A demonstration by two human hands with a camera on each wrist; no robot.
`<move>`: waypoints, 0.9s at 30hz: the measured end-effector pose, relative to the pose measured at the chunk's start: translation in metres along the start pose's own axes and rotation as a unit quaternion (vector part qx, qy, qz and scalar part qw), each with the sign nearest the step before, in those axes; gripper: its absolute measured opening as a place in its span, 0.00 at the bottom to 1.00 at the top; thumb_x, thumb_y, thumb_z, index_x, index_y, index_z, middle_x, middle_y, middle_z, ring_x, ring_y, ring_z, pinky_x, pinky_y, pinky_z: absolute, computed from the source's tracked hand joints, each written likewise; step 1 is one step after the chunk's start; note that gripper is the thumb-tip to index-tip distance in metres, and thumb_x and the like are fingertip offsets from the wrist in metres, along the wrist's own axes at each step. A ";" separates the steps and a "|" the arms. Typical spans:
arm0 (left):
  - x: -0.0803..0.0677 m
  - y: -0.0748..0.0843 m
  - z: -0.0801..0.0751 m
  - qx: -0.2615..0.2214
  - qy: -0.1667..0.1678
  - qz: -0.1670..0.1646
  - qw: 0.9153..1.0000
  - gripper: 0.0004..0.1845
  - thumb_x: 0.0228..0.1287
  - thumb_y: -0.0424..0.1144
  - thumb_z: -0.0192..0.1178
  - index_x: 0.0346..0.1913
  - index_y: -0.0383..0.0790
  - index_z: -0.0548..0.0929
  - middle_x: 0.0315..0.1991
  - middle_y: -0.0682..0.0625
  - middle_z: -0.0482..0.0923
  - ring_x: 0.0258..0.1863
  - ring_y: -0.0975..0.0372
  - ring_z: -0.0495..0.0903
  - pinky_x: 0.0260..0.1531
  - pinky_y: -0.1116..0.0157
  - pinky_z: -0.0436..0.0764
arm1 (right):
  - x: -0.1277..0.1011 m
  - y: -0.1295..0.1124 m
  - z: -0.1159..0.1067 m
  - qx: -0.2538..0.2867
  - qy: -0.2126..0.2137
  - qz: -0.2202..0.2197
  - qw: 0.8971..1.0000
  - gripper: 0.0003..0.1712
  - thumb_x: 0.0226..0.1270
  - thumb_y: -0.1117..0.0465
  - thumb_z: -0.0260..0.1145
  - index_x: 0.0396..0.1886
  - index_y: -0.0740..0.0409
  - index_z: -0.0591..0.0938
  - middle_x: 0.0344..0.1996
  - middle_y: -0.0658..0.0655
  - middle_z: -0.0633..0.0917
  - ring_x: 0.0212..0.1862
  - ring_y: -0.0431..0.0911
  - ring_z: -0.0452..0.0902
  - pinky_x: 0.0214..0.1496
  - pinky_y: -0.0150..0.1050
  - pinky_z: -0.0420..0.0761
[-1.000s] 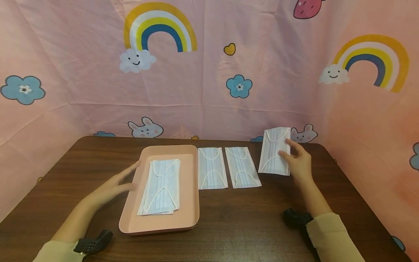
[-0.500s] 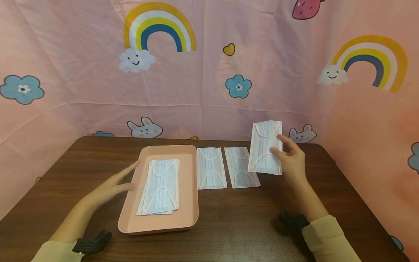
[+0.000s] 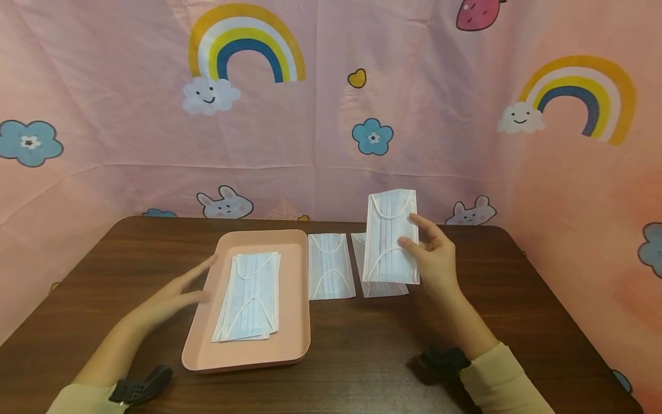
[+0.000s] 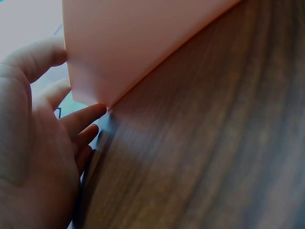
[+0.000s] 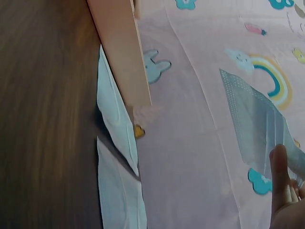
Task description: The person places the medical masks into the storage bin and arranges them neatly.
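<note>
Fingers (image 3: 414, 221) of the right hand (image 3: 437, 261) pinch a mask (image 3: 390, 236) up over the tabletop (image 3: 465, 322). Left hand (image 3: 178, 290) lies flat, fingers spread, touching the tray (image 3: 297, 322).

Left wrist: straight fingers (image 4: 78, 119) touch the tray's corner.

Right wrist: the mask (image 5: 257, 124) hangs from one fingertip (image 5: 280, 171). It could slip, since the pinch looks light.

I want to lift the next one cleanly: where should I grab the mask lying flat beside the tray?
Probably pinch the mask at its near short edge, coming from the front. It lies flat on the table, with the tray close on its left and another mask on its right, so the long sides look crowded.
</note>
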State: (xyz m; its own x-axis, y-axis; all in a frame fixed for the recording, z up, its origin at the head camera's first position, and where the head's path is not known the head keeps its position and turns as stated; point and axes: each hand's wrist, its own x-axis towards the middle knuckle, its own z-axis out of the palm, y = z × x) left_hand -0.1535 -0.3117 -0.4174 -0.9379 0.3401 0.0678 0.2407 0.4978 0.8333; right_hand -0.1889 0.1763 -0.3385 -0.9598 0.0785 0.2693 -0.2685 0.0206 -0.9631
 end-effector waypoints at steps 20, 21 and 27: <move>-0.002 0.004 0.000 0.007 0.005 0.002 1.000 0.41 0.64 0.36 0.59 0.76 0.45 0.51 0.74 0.35 0.46 0.69 0.34 0.43 0.54 0.29 0.49 | -0.024 -0.004 0.075 0.094 -0.054 -0.008 0.994 0.29 0.58 0.75 0.68 0.60 0.60 0.76 0.56 0.57 0.76 0.37 0.51 0.85 0.31 0.47 0.83; -0.002 0.004 0.000 0.006 0.005 0.002 1.000 0.41 0.64 0.36 0.59 0.76 0.45 0.51 0.74 0.35 0.46 0.69 0.34 0.43 0.54 0.29 0.48 | -0.026 -0.004 0.079 0.092 -0.056 -0.006 0.994 0.29 0.58 0.75 0.68 0.60 0.60 0.76 0.54 0.58 0.77 0.37 0.51 0.85 0.30 0.47 0.83; -0.002 0.003 0.000 0.005 0.001 -0.002 1.000 0.40 0.65 0.37 0.58 0.76 0.46 0.51 0.74 0.36 0.45 0.69 0.34 0.41 0.54 0.28 0.47 | -0.034 -0.001 0.101 0.099 -0.091 -0.006 0.991 0.28 0.60 0.75 0.67 0.61 0.60 0.75 0.52 0.61 0.76 0.38 0.53 0.85 0.32 0.47 0.83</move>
State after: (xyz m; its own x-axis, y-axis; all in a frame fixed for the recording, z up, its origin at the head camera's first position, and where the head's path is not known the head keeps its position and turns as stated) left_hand -0.1512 -0.3106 -0.4148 -0.9391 0.3374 0.0659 0.2402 0.5067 0.8280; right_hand -0.1645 0.0731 -0.3460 -0.9508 -0.1015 0.2928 -0.2725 -0.1763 -0.9459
